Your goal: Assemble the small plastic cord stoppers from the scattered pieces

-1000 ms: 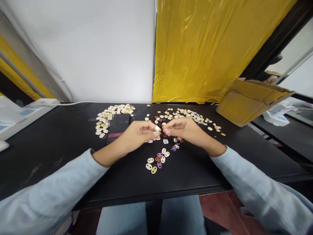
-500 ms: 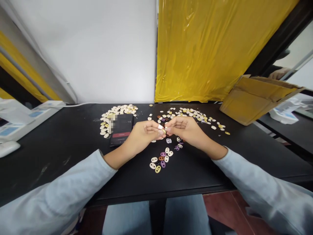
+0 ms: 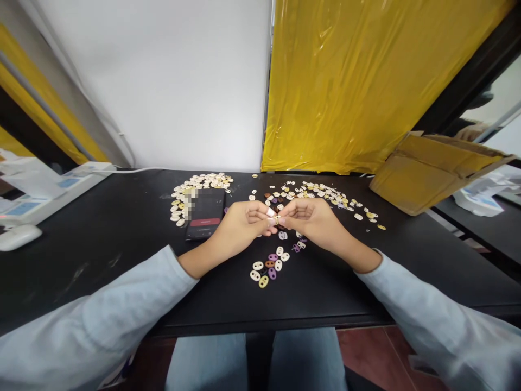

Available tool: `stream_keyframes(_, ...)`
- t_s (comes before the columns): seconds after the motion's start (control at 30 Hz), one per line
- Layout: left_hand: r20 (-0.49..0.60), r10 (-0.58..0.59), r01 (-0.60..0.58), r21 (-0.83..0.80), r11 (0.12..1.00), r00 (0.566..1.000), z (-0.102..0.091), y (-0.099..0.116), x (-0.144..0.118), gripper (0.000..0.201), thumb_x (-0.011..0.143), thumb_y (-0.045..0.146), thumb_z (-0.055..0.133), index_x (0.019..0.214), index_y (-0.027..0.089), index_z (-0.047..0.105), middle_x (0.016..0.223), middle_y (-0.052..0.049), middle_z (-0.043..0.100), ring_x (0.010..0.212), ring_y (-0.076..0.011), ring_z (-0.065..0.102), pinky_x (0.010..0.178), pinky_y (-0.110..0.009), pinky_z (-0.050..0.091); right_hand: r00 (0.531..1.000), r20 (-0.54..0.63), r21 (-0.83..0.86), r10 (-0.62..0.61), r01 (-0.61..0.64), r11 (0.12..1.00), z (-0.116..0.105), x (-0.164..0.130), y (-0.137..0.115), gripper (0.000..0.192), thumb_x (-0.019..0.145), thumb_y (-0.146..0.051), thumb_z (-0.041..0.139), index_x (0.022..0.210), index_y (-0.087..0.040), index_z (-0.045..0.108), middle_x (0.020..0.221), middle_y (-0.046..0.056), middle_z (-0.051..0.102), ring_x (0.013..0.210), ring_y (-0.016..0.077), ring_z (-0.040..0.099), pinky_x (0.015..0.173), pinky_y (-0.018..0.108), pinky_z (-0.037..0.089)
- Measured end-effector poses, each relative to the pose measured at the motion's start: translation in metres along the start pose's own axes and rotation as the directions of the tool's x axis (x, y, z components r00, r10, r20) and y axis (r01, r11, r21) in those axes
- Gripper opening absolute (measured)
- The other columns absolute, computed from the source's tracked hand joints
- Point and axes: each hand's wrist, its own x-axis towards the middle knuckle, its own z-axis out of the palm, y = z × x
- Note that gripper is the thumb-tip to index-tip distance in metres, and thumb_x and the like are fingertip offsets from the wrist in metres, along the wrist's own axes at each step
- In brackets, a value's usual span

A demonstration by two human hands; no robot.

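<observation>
Above the black table, my left hand and my right hand meet fingertip to fingertip. Between them is a small yellowish two-hole oval piece, pinched by the thumb and index finger of both hands. My fingers cover part of it, and whether a second small part is joined to it I cannot tell. Just in front of the hands lies a group of similar ovals, including a yellow one, a brown one and a purple one. More loose pieces lie behind and under my fingers.
A pile of cream ovals is at the back left, beside a dark phone. Another scatter of small pieces is at the back right. A cardboard box, a white mouse and a white device stand outward.
My fingertips have drawn closer together around the small yellowish piece. The whole view has shifted slightly; the pieces on the table look unmoved.
</observation>
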Motion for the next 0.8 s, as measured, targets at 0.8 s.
stream_keyframes(0.8,0.291,0.286,-0.399,0.781,0.481,0.913,-0.027,0.010,-0.003,0.014,0.083,0.013,0.057,0.084,0.016,0.071,0.079,-0.002,0.063,0.065,-0.0134,0.055,0.061,-0.026,0.041,0.953,0.275,-0.395,0.128,-0.010,0.919,-0.051,0.007,0.002,0.010,0.076,-0.026,0.074,0.076,-0.016,0.074,0.066,0.002,0.071,0.059,0.0147,0.064,0.055,0.025,0.049)
